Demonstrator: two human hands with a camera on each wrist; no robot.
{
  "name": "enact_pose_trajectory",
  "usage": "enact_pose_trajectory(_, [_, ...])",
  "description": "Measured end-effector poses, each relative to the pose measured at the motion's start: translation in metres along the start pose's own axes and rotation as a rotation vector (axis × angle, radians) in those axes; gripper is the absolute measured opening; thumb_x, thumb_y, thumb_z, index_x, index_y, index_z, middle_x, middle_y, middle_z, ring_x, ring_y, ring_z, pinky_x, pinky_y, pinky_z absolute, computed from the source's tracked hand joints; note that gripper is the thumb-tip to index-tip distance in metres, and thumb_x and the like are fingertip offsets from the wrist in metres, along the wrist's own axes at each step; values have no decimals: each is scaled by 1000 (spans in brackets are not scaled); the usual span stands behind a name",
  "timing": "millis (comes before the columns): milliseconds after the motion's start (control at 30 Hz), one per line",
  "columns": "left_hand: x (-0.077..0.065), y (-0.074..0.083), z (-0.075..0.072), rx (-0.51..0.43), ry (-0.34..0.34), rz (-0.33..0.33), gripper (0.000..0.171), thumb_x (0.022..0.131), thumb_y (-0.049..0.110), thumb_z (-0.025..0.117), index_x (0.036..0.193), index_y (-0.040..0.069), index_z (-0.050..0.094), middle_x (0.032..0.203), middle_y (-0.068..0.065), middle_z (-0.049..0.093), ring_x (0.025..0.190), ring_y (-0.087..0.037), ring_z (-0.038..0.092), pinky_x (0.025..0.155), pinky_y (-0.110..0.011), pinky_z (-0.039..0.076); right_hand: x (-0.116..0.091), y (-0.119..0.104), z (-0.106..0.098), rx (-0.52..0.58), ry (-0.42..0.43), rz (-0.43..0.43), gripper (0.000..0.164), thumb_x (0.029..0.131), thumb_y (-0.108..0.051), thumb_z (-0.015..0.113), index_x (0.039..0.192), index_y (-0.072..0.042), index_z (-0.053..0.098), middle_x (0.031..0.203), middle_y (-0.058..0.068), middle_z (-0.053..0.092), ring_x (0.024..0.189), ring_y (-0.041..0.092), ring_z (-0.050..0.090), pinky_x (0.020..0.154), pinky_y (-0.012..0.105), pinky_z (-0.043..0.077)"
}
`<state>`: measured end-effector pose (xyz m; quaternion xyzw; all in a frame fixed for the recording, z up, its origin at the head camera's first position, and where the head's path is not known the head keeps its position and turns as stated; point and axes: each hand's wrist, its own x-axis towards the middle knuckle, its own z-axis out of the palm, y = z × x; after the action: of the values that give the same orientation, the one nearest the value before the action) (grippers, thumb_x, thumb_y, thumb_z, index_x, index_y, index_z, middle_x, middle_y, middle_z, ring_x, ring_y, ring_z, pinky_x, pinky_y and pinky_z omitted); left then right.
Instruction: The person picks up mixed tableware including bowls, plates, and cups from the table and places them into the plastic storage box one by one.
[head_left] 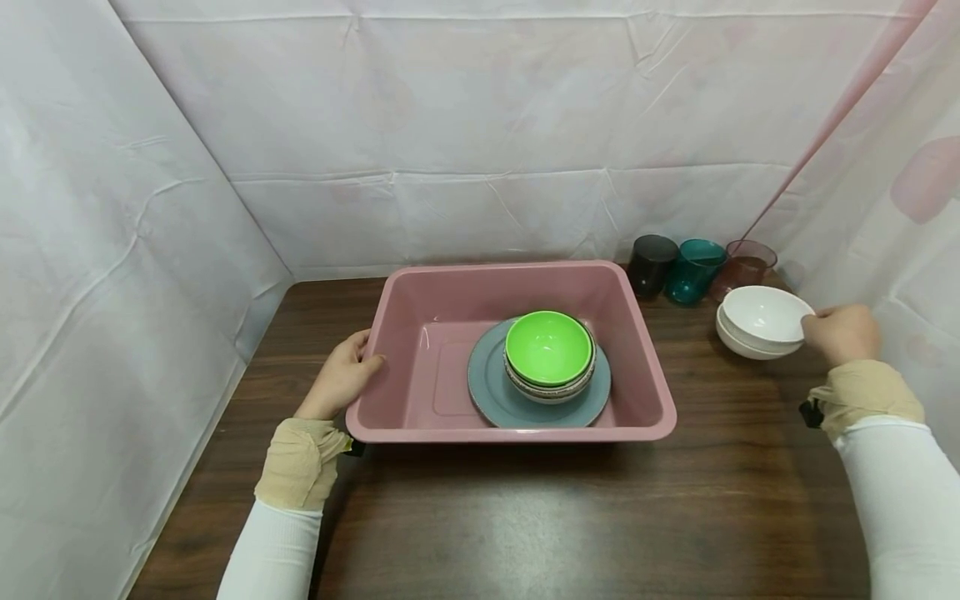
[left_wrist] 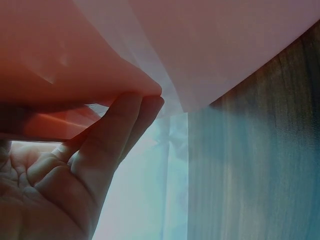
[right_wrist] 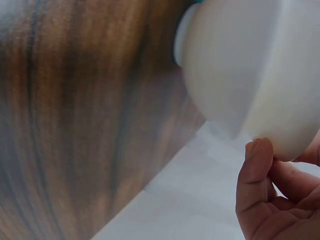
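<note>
A pink rectangular basin (head_left: pixel 408 434) sits on the table. My left hand (head_left: pixel 347 373) grips its left rim, thumb over the edge; in the left wrist view the fingers (left_wrist: pixel 117 135) lie against the outer wall. Inside the basin a grey-blue plate (head_left: pixel 491 398) carries a stack of bowls, topped by a bright green bowl (head_left: pixel 548 348). Off to the right, my right hand (head_left: pixel 846 333) pinches the rim of a white bowl (head_left: pixel 763 315), which sits in another white bowl (head_left: pixel 738 343). In the right wrist view, fingertips and thumb hold the edge of the upper white bowl (right_wrist: pixel 285 95).
Behind the white bowls stand three tumblers: a black one (head_left: pixel 651 265), a teal one (head_left: pixel 692 273) and a reddish one (head_left: pixel 746 265). White sheets (head_left: pixel 487 125) hang at the back and both sides of the dark wooden table (head_left: pixel 525 517).
</note>
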<state>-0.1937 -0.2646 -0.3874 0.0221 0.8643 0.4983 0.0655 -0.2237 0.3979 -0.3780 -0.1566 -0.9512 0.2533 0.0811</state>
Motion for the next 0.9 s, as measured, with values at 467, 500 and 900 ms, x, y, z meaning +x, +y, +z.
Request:
enact_pose_trajectory(467, [1, 0, 1, -11, -5, -5, 59, 95, 6, 48, 147, -11, 28, 131, -34, 55, 98, -28, 66, 76, -24, 54, -4, -31, -15, 21, -26, -78, 47, 88, -24, 48, 110, 14, 64, 50, -15, 61, 55, -3, 46, 51, 23, 38])
enact_pose_trajectory(500, [1, 0, 1, -13, -5, -5, 58, 95, 6, 48, 147, -11, 28, 131, -34, 55, 98, -28, 66, 76, -24, 54, -4, -35, -15, 38, -34, -82, 48, 88, -24, 47, 111, 15, 64, 48, -20, 58, 53, -5, 46, 51, 23, 38])
enact_pose_trajectory(900, [0, 2, 1, -2, -8, -13, 58, 95, 7, 48, 146, -11, 28, 131, -34, 55, 98, -29, 67, 77, -26, 55, -18, -93, -16, 73, -38, -191, 44, 90, -23, 46, 108, 9, 70, 50, -15, 64, 54, -12, 46, 51, 26, 38])
